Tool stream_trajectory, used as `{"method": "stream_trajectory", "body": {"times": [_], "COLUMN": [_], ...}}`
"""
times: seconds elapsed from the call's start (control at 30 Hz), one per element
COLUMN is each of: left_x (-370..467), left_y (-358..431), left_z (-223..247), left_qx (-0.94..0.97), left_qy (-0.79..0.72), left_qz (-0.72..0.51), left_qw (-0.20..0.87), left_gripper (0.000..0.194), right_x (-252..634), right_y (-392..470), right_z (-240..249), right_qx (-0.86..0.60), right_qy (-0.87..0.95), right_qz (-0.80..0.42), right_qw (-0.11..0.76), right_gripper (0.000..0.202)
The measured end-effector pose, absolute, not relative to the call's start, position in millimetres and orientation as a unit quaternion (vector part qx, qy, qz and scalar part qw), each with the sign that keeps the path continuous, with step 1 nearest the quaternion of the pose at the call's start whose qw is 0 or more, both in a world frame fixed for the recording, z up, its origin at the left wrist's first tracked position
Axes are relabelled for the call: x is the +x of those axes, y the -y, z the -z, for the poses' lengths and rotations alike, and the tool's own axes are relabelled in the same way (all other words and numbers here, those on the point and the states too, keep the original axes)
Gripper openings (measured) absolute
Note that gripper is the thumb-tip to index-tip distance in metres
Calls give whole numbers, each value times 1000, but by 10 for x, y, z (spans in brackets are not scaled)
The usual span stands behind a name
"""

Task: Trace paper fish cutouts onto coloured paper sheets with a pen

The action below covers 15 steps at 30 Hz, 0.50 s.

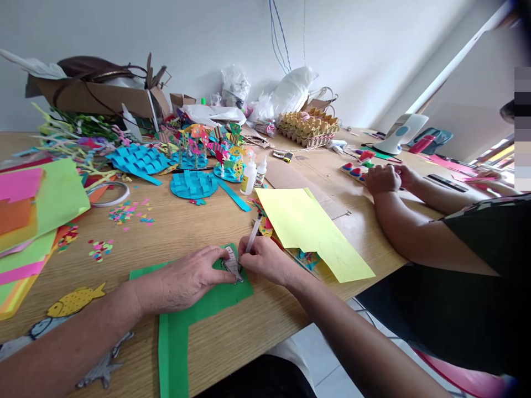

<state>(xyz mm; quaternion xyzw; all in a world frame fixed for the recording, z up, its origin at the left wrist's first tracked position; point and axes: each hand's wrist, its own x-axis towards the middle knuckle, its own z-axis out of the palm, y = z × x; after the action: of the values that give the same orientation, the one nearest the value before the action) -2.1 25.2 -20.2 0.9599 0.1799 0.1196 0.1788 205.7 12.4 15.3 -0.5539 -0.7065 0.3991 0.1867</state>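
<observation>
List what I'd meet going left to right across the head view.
Pink paper, tape roll, left hand, small gray cutout, right hand holding a pen, yellow sheet, co-worker's nearer hand, dark flat rectangular object.

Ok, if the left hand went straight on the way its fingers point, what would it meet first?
Past the small grey cutout it touches, the left hand would probably meet the right hand, which holds a pen; depth is hard to judge from one view.
</observation>
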Motion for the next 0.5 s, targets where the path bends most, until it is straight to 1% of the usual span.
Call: {"method": "stream_trajectory", "body": {"times": [0.23,0.5], "left_x": [-22,-20], "left_y": [-239,-236], "left_z": [187,177], "left_qx": [959,959], "left_qy": [-183,-187], "left_qz": [-125,-115], "left_qw": [177,178], "left_gripper": [43,46], "right_x": [2074,2077], "right_y": [-115,-131], "right_z": [-112,-71], "right_qx": [-556,-559], "right_qy": [697,691], "right_qz": [-399,-393], "right_qw": [217,236], "right_gripper": [8,9]}}
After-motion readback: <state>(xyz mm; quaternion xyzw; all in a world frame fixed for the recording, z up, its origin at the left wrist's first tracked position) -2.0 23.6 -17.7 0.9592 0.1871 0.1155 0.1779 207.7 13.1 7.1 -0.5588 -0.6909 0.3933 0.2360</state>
